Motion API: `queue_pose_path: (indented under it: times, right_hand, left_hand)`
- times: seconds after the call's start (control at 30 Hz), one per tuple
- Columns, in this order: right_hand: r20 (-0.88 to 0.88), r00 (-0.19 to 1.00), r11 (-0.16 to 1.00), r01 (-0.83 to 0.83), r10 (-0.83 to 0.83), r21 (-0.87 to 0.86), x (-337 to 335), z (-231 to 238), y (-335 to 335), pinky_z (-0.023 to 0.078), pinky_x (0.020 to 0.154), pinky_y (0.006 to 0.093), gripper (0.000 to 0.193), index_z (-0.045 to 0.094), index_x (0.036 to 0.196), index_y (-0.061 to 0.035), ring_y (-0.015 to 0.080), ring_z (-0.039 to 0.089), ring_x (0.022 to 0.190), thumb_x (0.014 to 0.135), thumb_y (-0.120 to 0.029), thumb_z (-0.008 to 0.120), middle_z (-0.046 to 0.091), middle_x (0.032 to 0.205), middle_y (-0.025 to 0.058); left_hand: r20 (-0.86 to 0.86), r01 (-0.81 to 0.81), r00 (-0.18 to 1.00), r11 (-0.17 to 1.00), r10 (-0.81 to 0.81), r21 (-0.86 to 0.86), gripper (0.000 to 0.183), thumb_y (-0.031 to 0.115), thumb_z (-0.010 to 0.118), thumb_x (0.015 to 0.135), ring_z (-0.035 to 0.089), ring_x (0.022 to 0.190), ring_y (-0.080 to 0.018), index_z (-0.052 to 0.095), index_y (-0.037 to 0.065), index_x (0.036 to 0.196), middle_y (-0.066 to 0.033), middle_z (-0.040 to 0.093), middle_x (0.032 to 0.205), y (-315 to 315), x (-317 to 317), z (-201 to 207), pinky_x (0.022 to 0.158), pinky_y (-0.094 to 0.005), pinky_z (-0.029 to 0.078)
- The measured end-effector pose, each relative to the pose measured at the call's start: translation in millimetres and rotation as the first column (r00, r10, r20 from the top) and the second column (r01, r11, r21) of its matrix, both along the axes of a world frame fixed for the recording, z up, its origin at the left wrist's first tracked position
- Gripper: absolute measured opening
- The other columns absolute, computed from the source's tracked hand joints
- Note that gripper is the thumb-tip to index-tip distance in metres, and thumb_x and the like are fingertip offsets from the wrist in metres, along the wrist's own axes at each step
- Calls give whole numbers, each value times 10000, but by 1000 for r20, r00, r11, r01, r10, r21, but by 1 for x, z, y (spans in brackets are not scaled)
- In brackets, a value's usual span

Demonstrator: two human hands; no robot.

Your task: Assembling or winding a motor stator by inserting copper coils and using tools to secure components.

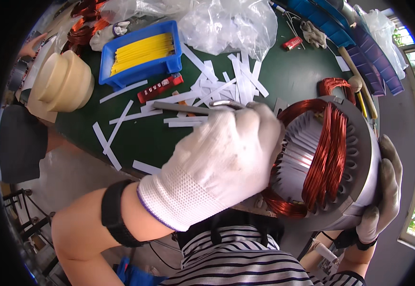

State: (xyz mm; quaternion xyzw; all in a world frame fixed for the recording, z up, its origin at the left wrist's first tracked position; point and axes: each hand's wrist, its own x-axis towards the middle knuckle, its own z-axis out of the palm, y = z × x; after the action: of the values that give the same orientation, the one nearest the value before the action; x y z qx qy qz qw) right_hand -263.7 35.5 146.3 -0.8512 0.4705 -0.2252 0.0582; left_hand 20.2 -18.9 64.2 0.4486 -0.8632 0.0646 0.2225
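A grey motor stator (360,157) with slotted teeth lies on its side at the right, its bore facing left. Bundles of red-brown copper wire (329,157) run across its opening. My left hand (231,148), in a white knitted glove, is closed at the stator's left rim; its fingertips are hidden, so what it pinches cannot be made out. Behind that hand a flat grey bar (181,107) and a shiny metal loop (226,103) show; whether the hand touches them is unclear. My right hand (383,190), also gloved, wraps around the stator's outer right side.
White paper strips (245,78) lie scattered over the green table (88,138). Beyond are a blue bin (140,78) of yellow strips, a red box-cutter-like tool (160,88), cream-coloured rings (64,81) and plastic bags (226,24). A mallet (356,85) lies behind the stator. Another person's hand (31,45) shows far left.
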Motion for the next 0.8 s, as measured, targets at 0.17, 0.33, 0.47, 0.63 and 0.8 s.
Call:
queue_pose_path:
  times: [0.17, 0.33, 0.47, 0.63, 0.8]
  right_hand:
    - [-24, 1000, 1000, 9, -9, -3, -1, -6, -1, 351, 1102, 530, 639, 484, 1425, -117, 423, 458, 1314, 949, -540, 429, 443, 1418, 282]
    - [-30, 999, 1000, 23, -23, -19, 1, 0, 2, 357, 1096, 531, 664, 474, 1430, -108, 425, 461, 1310, 949, -563, 423, 439, 1421, 286]
    - [14, 1000, 999, 28, -28, -27, 2, -8, 2, 362, 1091, 535, 686, 457, 1442, -110, 431, 461, 1308, 951, -585, 413, 431, 1427, 290]
    - [-22, 1000, 999, 9, -9, -31, -1, -5, 0, 370, 1084, 539, 701, 451, 1446, -110, 440, 463, 1304, 950, -603, 406, 429, 1429, 292]
    - [-2, 1000, 999, 21, -21, -29, -3, -5, 0, 370, 1083, 542, 686, 460, 1441, -118, 441, 463, 1305, 951, -595, 406, 435, 1423, 294]
  left_hand:
    - [-268, 172, 947, 984, -176, -38, 99, 120, 737, 750, 515, 657, -221, 647, 113, 793, -48, 507, 794, -14, -1, -3, 553, -327, 483]
    - [-255, 65, 965, 998, -61, 9, 114, 151, 744, 748, 537, 679, -227, 654, 112, 807, -35, 515, 767, -20, -4, 2, 587, -358, 491]
    - [37, 124, 991, 992, -125, 15, 149, 197, 763, 734, 534, 658, -220, 660, 112, 801, -50, 543, 783, -20, 1, 5, 564, -328, 478]
    - [78, 188, 978, 980, -192, 61, 135, 199, 751, 744, 512, 606, -202, 648, 123, 784, -43, 532, 763, -26, 4, 2, 520, -310, 452]
    - [49, 138, 989, 989, -141, 51, 95, 186, 727, 737, 512, 661, -177, 675, 131, 795, -7, 520, 764, -26, 3, 6, 548, -294, 431]
